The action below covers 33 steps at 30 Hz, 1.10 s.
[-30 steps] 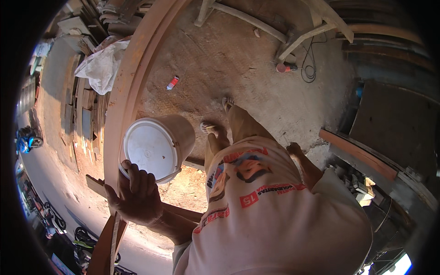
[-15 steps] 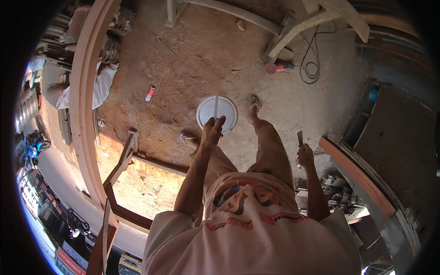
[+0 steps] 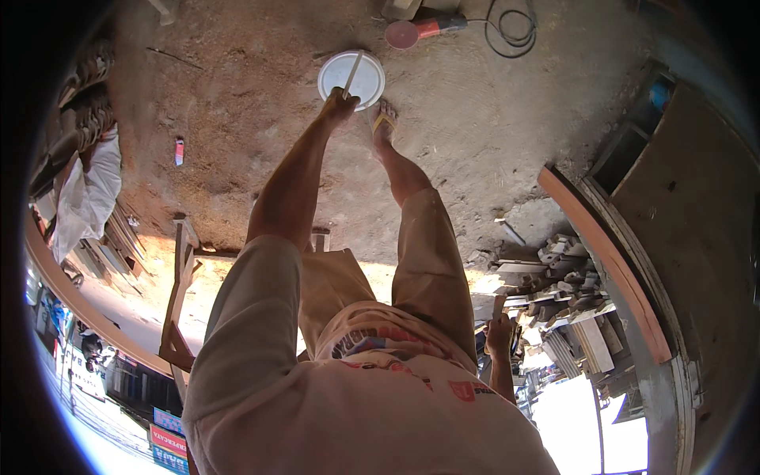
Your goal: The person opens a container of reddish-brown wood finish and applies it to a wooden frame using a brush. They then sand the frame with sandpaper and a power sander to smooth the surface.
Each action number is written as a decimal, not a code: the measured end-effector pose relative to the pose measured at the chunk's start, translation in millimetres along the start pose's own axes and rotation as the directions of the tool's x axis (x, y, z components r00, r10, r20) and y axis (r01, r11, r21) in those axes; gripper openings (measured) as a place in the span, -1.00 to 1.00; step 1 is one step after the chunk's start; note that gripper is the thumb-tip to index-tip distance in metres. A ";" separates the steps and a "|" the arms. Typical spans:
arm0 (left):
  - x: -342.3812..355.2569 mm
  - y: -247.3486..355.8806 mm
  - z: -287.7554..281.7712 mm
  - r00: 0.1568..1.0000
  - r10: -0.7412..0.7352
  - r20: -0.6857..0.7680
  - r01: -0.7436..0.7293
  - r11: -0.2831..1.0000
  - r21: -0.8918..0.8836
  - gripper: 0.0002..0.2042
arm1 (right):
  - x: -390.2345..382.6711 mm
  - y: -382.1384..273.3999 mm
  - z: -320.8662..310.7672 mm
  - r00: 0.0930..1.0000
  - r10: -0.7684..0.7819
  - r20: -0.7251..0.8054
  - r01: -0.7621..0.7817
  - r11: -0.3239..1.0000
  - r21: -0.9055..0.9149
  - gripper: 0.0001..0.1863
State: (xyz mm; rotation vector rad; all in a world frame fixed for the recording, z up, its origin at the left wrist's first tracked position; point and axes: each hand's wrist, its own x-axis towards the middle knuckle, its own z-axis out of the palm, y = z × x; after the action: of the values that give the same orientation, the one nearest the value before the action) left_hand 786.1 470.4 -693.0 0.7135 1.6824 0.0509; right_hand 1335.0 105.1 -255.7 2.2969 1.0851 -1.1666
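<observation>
My left hand (image 3: pixel 340 106) reaches far forward, closed around a long, narrow, pale strip (image 3: pixel 353 73). The strip lies across the view of a round white lid (image 3: pixel 369 85) on the ground; whether it touches the lid I cannot tell. Down by my right side, my right hand (image 3: pixel 499 334) is closed on what looks like a putty knife (image 3: pixel 499 304), its short flat blade pointing up and away. My right foot (image 3: pixel 385 120), in a yellow-strapped sandal, stands just beside the lid.
A red angle grinder (image 3: pixel 428 28) with a coiled black cord (image 3: pixel 508 32) lies beyond the lid. Wood offcuts (image 3: pixel 566 265) are heaped at the right, beside a long reddish board (image 3: pixel 606 257). A small red packet (image 3: pixel 179 152) and white sacking (image 3: pixel 91 186) are at the left.
My left arm now stretches farther forward with the strip. My right hand has dropped back beside my hip, still holding the putty knife. The lid and grinder appear higher in view.
</observation>
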 end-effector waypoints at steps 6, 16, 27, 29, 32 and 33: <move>-98.5 38.1 -21.5 0.914 0.097 -0.393 -0.198 0.954 -0.223 -0.50 | 105.6 -170.8 -11.7 0.996 -0.017 0.089 -0.010 0.957 0.289 -0.82; -502.5 -198.7 -60.8 0.786 -0.382 -0.485 0.046 0.820 -0.571 -0.56 | 221.9 -299.0 -40.0 0.872 -0.473 0.128 0.418 0.855 0.307 -0.74; -636.5 -383.2 96.9 0.587 -0.730 -0.351 -0.170 0.312 -0.935 -0.63 | 12.1 -437.2 128.2 0.672 -0.653 0.350 0.700 0.714 -0.014 -0.78; -667.8 -390.1 81.5 0.552 -0.729 -0.406 -0.323 0.262 -0.910 -0.63 | -20.1 -456.6 171.2 0.631 -0.687 0.360 0.747 0.663 -0.045 -0.78; -706.5 -416.7 21.4 0.487 -0.721 -0.493 -0.459 0.269 -0.846 -0.62 | -63.8 -498.6 215.0 0.196 -0.880 0.433 0.978 0.140 -0.157 -0.78; -717.8 -432.1 7.5 0.428 -0.732 -0.530 -0.523 0.278 -0.806 -0.60 | -86.0 -515.2 230.4 0.211 -0.848 0.486 0.977 0.164 -0.136 -0.78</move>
State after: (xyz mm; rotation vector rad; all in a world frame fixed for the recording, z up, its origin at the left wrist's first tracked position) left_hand 655.3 -224.1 -242.8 -0.7183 2.2009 1.5839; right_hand 788.4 261.4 -307.6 0.8044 2.4754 -1.3312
